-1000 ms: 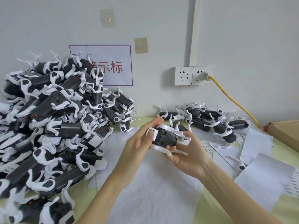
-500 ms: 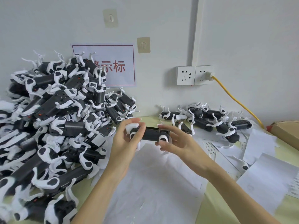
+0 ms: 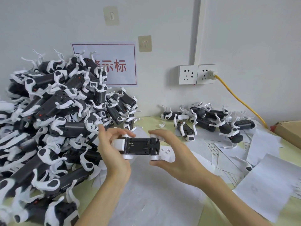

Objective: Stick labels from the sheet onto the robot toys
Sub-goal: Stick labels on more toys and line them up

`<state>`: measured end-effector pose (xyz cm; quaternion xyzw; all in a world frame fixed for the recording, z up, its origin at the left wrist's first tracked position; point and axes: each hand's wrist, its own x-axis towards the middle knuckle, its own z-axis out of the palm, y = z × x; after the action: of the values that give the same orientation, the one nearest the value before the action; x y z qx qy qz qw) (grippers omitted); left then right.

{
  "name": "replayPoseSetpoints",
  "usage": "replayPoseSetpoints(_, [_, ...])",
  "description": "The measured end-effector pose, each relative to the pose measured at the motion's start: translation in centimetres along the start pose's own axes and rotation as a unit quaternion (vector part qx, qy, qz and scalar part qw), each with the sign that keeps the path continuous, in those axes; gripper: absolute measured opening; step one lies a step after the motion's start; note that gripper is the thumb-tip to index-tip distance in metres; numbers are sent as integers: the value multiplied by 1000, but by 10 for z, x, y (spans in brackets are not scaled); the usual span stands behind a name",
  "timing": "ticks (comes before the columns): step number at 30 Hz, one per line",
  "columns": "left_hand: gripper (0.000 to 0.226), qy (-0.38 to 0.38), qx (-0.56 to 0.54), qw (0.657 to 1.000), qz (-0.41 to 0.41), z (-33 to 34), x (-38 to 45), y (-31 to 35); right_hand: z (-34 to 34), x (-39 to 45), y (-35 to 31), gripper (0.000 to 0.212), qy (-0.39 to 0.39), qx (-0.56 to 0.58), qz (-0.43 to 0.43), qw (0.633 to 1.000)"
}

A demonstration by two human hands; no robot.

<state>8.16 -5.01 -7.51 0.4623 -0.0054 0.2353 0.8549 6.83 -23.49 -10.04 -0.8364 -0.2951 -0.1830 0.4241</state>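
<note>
Your hands hold one toy (image 3: 140, 146) over the paper (image 3: 156, 193). A big pile (image 3: 48, 119) lies to your left. A smaller group (image 3: 208, 121) lies back right, under the sockets (image 3: 196, 74).

A white wall (image 3: 244, 38) rises behind a pale yellow-green table (image 3: 215, 214). On the wall hang two stick-on hooks (image 3: 145, 43), a red-bordered sign (image 3: 114, 66) and a double socket (image 3: 197, 74) with a yellow cable (image 3: 236, 97) plugged in. A white conduit (image 3: 197, 30) runs down to the socket.
</note>
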Motion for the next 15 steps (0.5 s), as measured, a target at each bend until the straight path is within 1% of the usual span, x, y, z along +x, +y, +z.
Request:
replayPoseSetpoints(1, [65, -20, 43, 999, 11, 1, 0, 0, -1, 0, 0, 71, 11, 18, 0, 1000])
replayPoseSetpoints(2, [62, -58, 111, 991, 37, 1, 1, -1, -3, 0, 0, 68, 26, 43, 13, 999])
replayPoseSetpoints(4, [42, -146, 251, 950, 115, -2, 5, -2, -9, 2, 0, 65, 63, 113, 73, 989])
replayPoseSetpoints(5, [39, -185, 299, 928, 125, -4, 6, -2, -13, 3, 0, 64, 83, 153, 104, 979])
replayPoseSetpoints(6, [40, -217, 328, 913, 112, -6, 7, 0, -17, 4, 0, 62, 101, 185, 132, 969])
replayPoseSetpoints(7, [39, -244, 331, 907, 88, -8, 8, 1, -20, 5, 0, 56, 111, 220, 153, 957])
replayPoseSetpoints(8, [35, -258, 319, 909, 69, -8, 9, 2, -22, 6, 3, 48, 115, 268, 173, 941])
replayPoseSetpoints(9, [29, -256, 303, 916, 62, -9, 9, 1, -23, 7, 6, 42, 117, 326, 191, 919])
replayPoseSetpoints(10, [24, -234, 294, 924, 67, -9, 9, 1, -22, 8, 8, 40, 118, 359, 204, 903])
replayPoseSetpoints(11, [19, -201, 286, 934, 74, -8, 9, -1, -22, 7, 12, 35, 119, 345, 208, 907])
replayPoseSetpoints(12, [14, -164, 282, 941, 87, -8, 10, -3, -21, 6, 18, 27, 120, 269, 201, 934])
replayPoseSetpoints(13, [8, -130, 285, 944, 104, -8, 11, -5, -20, 4, 25, 22, 110, 150, 191, 964])
replayPoseSetpoints(14, [9, -102, 294, 942, 124, -7, 11, -6, -17, 1, 31, 23, 77, 24, 183, 980])
replayPoseSetpoints(15, [14, -84, 304, 938, 146, -7, 11, -8, -14, 0, 37, 30, 37, -79, 175, 981])
